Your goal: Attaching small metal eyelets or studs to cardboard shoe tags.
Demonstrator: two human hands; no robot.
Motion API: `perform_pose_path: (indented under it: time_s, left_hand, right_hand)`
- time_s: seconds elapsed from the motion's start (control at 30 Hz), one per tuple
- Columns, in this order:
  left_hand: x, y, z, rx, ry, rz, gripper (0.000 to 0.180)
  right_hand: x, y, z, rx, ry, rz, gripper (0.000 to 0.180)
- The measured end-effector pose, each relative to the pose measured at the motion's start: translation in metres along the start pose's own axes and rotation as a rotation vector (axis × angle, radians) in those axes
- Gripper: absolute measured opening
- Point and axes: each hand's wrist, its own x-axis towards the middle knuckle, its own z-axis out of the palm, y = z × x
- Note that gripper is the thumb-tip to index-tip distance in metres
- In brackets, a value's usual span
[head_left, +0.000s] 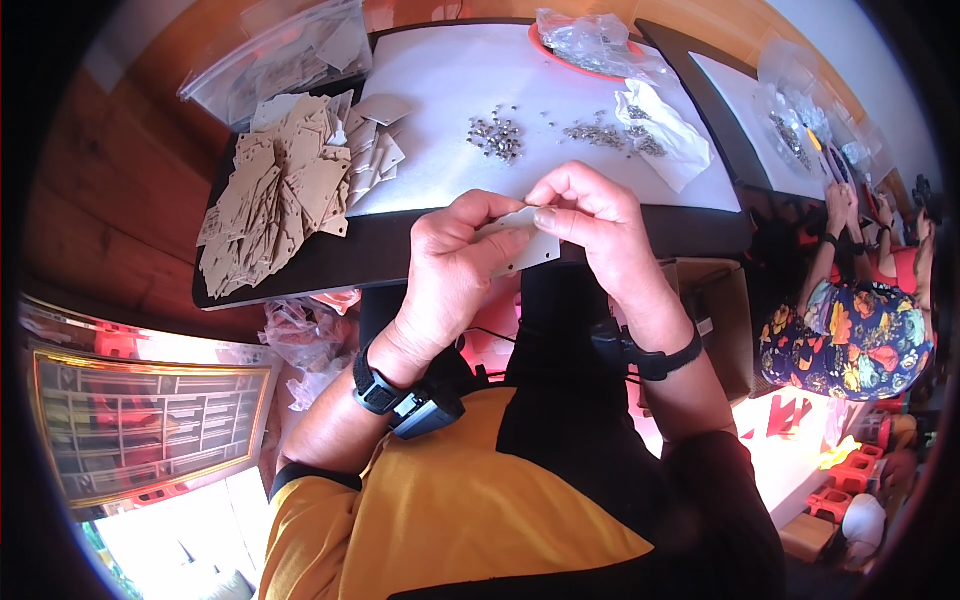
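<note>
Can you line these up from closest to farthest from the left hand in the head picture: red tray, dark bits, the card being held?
Nearest to the left hand first:
1. Card: right in its grip.
2. Dark bits: ahead, on the white sheet.
3. Red tray: far edge, toward the right.

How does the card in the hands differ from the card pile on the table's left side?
The held card is one piece between the left hand and right hand; the card pile is a heap of many overlapping cards. The held card shows a pale face, the card pile mostly brown ones. The held card is raised; the card pile rests on the table. Both show small dark spots near card edges.
</note>
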Motion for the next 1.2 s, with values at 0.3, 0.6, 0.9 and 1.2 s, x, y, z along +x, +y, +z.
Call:
perform_pose_path:
  time_s: [0.3,0.6,0.9,1.2]
  left_hand:
    - [0.004,-0.004,0.005,-0.075,0.035,-0.111,0.016]
    - [0.0,-0.023,0.02,0.096,0.109,0.227,0.012]
    - [0.011,-0.025,0.012,0.039,0.087,0.106,0.013]
    - [0.01,-0.023,-0.006,0.077,0.151,0.145,0.012]
  right_hand:
    - [-0.013,0.003,-0.01,-0.146,0.201,-0.189,0.005]
    - [-0.014,0.007,-0.009,-0.281,0.268,-0.236,0.006]
    - [-0.011,0.011,-0.021,-0.104,0.156,-0.05,0.011]
    - [0.024,-0.006,-0.022,-0.457,0.058,0.04,0.007]
